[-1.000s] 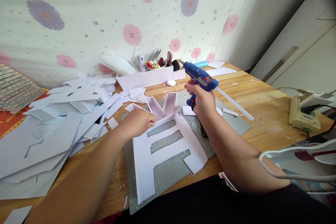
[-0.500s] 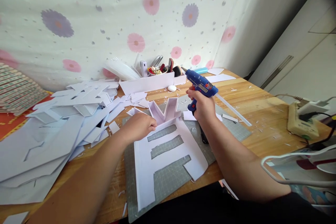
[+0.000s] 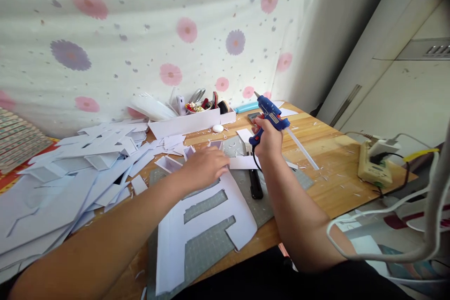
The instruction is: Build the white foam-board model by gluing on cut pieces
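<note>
My right hand [image 3: 270,138] grips a blue hot glue gun [image 3: 270,112] by its handle. Its nozzle points up and away, and a long white glue stick [image 3: 303,149] sticks out of the back. My left hand [image 3: 206,166] is over the far part of a white foam board cut-out [image 3: 170,243], fingers bent and close together; what lies under them is hidden. The cut-out has slots and raised side walls. It rests on a grey cutting mat [image 3: 207,246]. Just right of my left fingertips lies a white strip [image 3: 243,163]. A black utility knife [image 3: 256,186] lies beside it.
White board pieces [image 3: 63,197] are heaped at the left, beside stacked books [image 3: 21,143]. A white tray [image 3: 184,123] of tools stands at the back. A power strip [image 3: 372,164] with plugs sits at the right edge. White scraps are scattered over the wooden table [image 3: 333,187].
My left hand has moved right across the cut-out's top, covering the V-shaped walls. The glue gun has moved slightly, uncovering the utility knife. The camera view has turned right and up.
</note>
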Available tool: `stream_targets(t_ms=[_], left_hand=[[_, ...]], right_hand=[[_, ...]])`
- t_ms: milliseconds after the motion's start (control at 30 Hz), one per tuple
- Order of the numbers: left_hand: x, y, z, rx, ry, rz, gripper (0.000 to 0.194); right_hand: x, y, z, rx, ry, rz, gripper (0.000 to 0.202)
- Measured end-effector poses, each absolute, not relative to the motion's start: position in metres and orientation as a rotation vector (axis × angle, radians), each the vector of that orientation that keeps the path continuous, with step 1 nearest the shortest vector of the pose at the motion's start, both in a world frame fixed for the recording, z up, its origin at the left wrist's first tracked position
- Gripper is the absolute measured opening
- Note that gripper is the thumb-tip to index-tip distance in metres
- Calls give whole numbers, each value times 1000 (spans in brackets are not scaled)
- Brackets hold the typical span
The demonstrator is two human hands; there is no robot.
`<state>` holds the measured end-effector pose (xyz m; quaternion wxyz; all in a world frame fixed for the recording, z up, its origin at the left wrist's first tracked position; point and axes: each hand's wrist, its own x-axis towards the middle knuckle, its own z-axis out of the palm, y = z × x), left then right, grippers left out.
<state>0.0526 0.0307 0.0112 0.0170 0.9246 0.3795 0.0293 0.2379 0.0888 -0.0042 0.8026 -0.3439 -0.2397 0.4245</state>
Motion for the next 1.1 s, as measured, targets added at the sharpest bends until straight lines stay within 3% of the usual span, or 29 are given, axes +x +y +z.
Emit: stream_targets(t_ms=[300, 400, 500, 800, 1100], left_hand=[[128, 78, -12, 2854, 1243, -199, 35], [126, 79, -11, 2774, 1300, -150, 23], [113, 76, 4, 2669, 1373, -48, 5], [7, 34, 37, 2202, 1555, 201, 20], [-17, -8, 10, 2377, 1643, -224, 27]], right_hand=[[245, 94, -4, -688, -426, 895, 15], [246, 93, -2, -682, -400, 919, 16], [248, 89, 3, -652, -389, 913, 18], [247, 70, 12, -608, -588, 751, 10], [231, 78, -4, -748, -708, 753, 10]])
